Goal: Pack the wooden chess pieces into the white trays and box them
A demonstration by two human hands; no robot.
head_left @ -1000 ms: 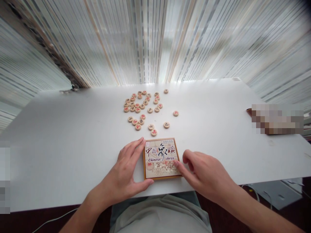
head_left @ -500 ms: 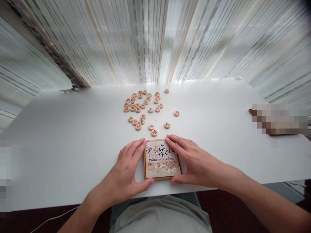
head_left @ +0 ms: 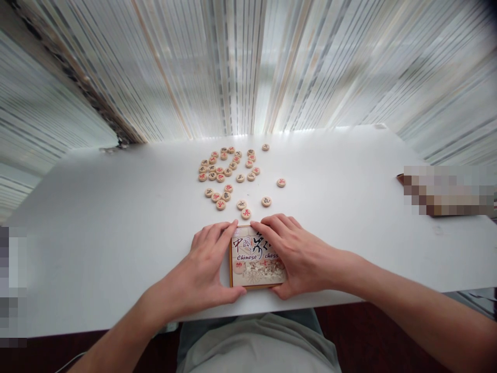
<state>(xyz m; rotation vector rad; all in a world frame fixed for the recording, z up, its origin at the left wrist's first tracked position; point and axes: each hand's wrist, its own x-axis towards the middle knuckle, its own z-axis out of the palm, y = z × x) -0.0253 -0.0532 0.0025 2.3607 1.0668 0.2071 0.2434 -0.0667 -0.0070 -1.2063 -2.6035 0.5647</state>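
A flat square Chinese chess box [head_left: 250, 263] with a printed lid and a yellow-brown edge lies on the white table near its front edge. My left hand [head_left: 204, 265] grips its left side, fingers at the far left corner and thumb at the near edge. From the right, my right hand [head_left: 305, 255] spans the box between fingertips at the far edge and thumb at the near edge, covering its right part. Just beyond the box are a red-marked chess piece [head_left: 246, 213] and a dark-marked chess piece [head_left: 266, 201].
Several more round wooden chess pieces [head_left: 220, 177] lie scattered face up farther back on the white table [head_left: 116, 223]. A blurred-out brown object [head_left: 438, 199] sits at the right end. Striped curtains [head_left: 240, 67] hang behind the table.
My right hand has slid left over the box, its fingertips moving along the far edge, and now hides more of the lid. My left hand stays at the left side.
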